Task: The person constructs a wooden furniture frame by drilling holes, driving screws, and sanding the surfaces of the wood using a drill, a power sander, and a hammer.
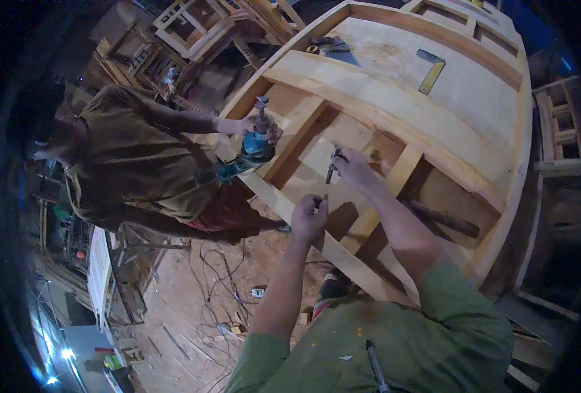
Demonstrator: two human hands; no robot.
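Note:
My right hand [356, 169] is closed around a short dark metal tool [331, 168], whose exact kind I cannot make out. It is above an open bay of a large wooden frame [369, 124]. Lower and to the left, my left hand [309, 218] is closed in a pinch over the frame's near side. A thin small piece seems to poke up from its fingertips, too small to name. In the bay right of my forearm lies a dark rounded stick [444, 218]. At the left, a co-worker's hand grips a blue power tool [257, 144] over the frame's edge.
On the frame's far panel lie a try square [431, 71] and a handsaw [339, 51]. The co-worker [146, 157] stands close on the left. Tangled cords [221, 281] cover the floor below. Wooden frames [195, 26] are stacked at the back left, and more wooden frames [559, 124] stand at right.

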